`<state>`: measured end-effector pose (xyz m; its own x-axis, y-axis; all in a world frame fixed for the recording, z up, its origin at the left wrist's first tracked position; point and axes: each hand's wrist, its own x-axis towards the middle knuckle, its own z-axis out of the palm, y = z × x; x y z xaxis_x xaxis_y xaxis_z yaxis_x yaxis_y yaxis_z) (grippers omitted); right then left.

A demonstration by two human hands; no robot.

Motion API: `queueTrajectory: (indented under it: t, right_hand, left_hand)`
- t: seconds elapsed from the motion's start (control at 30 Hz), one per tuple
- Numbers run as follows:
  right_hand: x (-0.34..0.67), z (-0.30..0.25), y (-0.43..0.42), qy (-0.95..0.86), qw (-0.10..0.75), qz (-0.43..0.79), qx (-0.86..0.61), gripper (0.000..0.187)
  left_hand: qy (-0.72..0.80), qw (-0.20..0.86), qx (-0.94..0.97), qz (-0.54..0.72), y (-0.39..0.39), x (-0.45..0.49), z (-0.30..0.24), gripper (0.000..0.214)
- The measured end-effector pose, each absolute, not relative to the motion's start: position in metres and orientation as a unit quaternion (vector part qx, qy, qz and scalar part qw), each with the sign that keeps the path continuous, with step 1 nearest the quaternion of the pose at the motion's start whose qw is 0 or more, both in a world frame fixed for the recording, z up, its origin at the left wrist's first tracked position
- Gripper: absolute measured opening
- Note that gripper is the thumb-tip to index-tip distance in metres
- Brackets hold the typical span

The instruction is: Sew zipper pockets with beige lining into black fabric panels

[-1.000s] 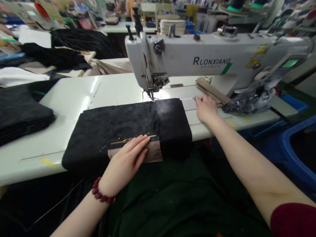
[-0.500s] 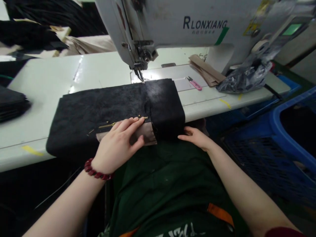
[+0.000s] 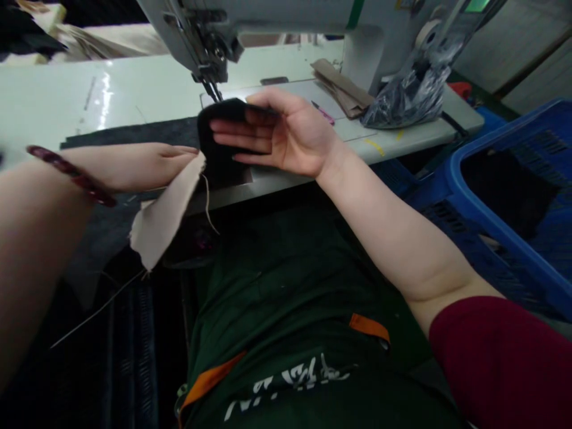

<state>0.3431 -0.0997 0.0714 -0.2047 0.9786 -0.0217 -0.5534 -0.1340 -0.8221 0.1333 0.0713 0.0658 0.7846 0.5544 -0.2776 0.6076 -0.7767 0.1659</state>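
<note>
A piece of black cloth [image 3: 223, 140] with a beige cloth flap [image 3: 165, 217] lies bent on the sewing machine table, close below the needle area [image 3: 214, 89]. My left hand [image 3: 152, 167], wearing a dark red bracelet, has its fingertips closed on the cloth where the beige flap starts; the flap hangs off the table edge with a loose thread. On the other side, my right hand [image 3: 286, 134] has its palm turned toward me. Its fingers lie stretched along the black cloth, and the folded upper edge runs between them and the thumb. The zipper is out of sight.
The grey sewing machine [image 3: 295, 18] stands across the back. Right of my right hand lie small pink scissors [image 3: 324, 113], beige cloth strips [image 3: 342, 86] and a plastic-wrapped bundle [image 3: 406, 98]. A blue basket [image 3: 451, 173] with dark cloth stands beside the table.
My right hand has risen from the table edge onto the black cloth and folds its right part leftward. My left hand has gone from lying flat to gripping. The view has shifted.
</note>
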Motion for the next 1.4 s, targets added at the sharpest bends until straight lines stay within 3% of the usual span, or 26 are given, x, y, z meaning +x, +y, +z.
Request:
queueTrajectory:
  t: [0.17, 0.27, 0.33, 0.4, 0.5, 0.57, 0.63, 0.7, 0.77, 0.97, 1.17, 1.27, 1.4]
  right_hand:
    - [0.35, 0.069, -0.127, -0.404, 0.517, 0.64, -0.4, 0.023]
    - [0.365, 0.067, -0.161, -0.474, 0.396, 0.46, -0.637, 0.053]
    - [0.373, 0.064, -0.17, -0.488, 0.381, 0.265, -0.739, 0.057]
    - [0.372, 0.057, -0.161, -0.52, 0.395, 0.11, -0.749, 0.046]
    - [0.355, 0.048, -0.132, -0.642, 0.36, 0.051, -0.675, 0.014]
    - [0.345, 0.046, -0.12, -0.675, 0.319, 0.054, -0.664, 0.008]
    - [0.343, 0.043, -0.122, -0.646, 0.283, 0.085, -0.704, 0.019]
    - [0.35, 0.034, -0.138, -0.593, 0.253, 0.189, -0.741, 0.036]
    - [0.361, 0.012, -0.159, -0.512, 0.254, 0.326, -0.753, 0.036]
    - [0.356, -0.061, -0.185, -0.335, 0.441, 0.498, -0.668, 0.041]
    - [0.329, 0.001, -0.158, -0.305, 0.616, 0.585, -0.43, 0.038]
    - [0.326, 0.028, -0.133, -0.326, 0.638, 0.576, -0.393, 0.033]
    - [0.326, 0.009, -0.116, -0.367, 0.628, 0.582, -0.363, 0.027]
  left_hand:
    - [0.247, 0.154, 0.95, -0.11, 0.061, 0.135, 0.071, 0.052]
    - [0.185, 0.153, 0.967, -0.086, 0.047, 0.129, 0.066, 0.045]
    - [0.179, 0.116, 0.975, -0.064, 0.04, 0.124, 0.061, 0.046]
    - [0.184, 0.07, 0.979, -0.047, 0.033, 0.12, 0.055, 0.047]
    - [0.194, 0.022, 0.981, -0.018, 0.026, 0.117, 0.045, 0.048]
    - [0.204, 0.001, 0.979, 0.008, 0.021, 0.115, 0.039, 0.048]
    - [0.211, -0.011, 0.977, 0.031, 0.016, 0.114, 0.034, 0.047]
    - [0.22, -0.015, 0.974, 0.045, 0.011, 0.113, 0.03, 0.046]
    - [0.232, -0.015, 0.971, 0.052, 0.007, 0.112, 0.027, 0.045]
    - [0.239, -0.035, 0.969, 0.042, 0.005, 0.111, 0.029, 0.044]
    - [0.206, -0.003, 0.978, 0.014, 0.023, 0.111, 0.037, 0.043]
    - [0.211, 0.013, 0.977, -0.003, 0.034, 0.112, 0.039, 0.039]
    - [0.211, 0.02, 0.977, -0.022, 0.038, 0.113, 0.042, 0.038]
